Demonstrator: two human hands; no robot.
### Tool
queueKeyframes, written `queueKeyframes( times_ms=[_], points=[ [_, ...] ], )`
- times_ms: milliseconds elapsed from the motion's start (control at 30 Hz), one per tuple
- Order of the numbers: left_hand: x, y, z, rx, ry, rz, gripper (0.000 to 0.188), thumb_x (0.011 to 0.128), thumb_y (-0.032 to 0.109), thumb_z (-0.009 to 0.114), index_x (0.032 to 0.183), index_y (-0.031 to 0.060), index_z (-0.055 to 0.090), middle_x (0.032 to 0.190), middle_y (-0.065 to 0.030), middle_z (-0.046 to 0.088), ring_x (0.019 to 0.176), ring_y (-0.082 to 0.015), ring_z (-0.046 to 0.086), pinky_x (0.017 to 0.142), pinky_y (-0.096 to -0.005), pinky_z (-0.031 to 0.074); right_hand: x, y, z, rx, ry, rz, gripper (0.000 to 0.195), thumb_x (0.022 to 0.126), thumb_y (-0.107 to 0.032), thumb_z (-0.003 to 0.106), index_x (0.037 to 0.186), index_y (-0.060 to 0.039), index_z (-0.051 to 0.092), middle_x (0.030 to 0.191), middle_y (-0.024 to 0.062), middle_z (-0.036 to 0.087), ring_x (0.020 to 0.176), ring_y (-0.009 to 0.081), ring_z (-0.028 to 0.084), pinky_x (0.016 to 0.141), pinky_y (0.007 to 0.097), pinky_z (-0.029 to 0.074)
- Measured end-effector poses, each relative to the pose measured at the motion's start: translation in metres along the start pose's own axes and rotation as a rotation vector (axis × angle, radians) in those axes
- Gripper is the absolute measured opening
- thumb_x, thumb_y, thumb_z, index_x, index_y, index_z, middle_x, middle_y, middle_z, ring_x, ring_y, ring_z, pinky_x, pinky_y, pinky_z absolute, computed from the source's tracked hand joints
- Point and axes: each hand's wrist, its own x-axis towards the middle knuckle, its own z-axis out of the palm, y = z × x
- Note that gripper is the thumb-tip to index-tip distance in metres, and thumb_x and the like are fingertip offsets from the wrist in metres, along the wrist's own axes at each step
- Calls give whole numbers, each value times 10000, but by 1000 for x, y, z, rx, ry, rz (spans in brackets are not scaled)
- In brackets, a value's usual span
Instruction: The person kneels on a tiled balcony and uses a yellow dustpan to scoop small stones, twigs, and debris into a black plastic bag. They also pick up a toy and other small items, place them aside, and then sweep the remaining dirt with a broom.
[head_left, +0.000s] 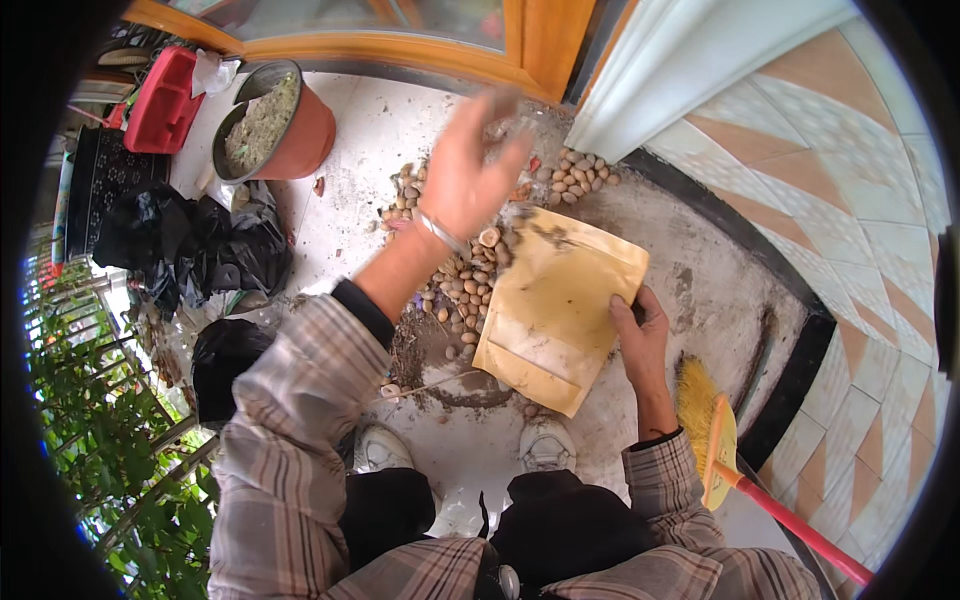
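My right hand (643, 330) pinches the right edge of a dirt-stained yellow paper pouch (555, 315), which lies tilted over the floor beside a pile of brown nuts or pebbles (461, 296). Reaching over that pile is my left hand (476, 161), blurred, its fingers spread near the pouch's upper left. Whether something dark is between its fingertips is too blurred to tell. A second small heap of the same round pieces (574, 176) lies by the foot of the white column.
A terracotta-coloured pot of soil (319, 139) and black plastic bags (202, 247) stand left, beside a red plastic tray (161, 101). A yellow-bristled broom (694, 405) lies right. Wooden door frame (390, 56) ahead; railing and plants at lower left.
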Motion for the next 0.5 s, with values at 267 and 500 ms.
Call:
queueKeyframes(
  times_ms=[267, 500],
  points=[
    [-82, -32, 32, 442, -333, 83, 611, 816, 241, 697, 1367, 72, 494, 1280, -182, 559, 1074, -366, 608, 889, -389, 520, -9, 25, 5, 44, 7, 48, 294, 934, -88, 597, 1202, 31, 605, 1075, 70, 682, 930, 124, 619, 830, 274, 499],
    [-60, -24, 19, 373, -544, -189, 365, 726, 159, 801, 1018, 12, 638, 970, -150, 629, 907, -300, 640, 807, -370, 515, -11, -13, -32, 32, -360, 267, 393, 911, -119, 651, 1264, 36, 572, 1093, 73, 682, 939, 120, 631, 862, 288, 497]
  ],
)
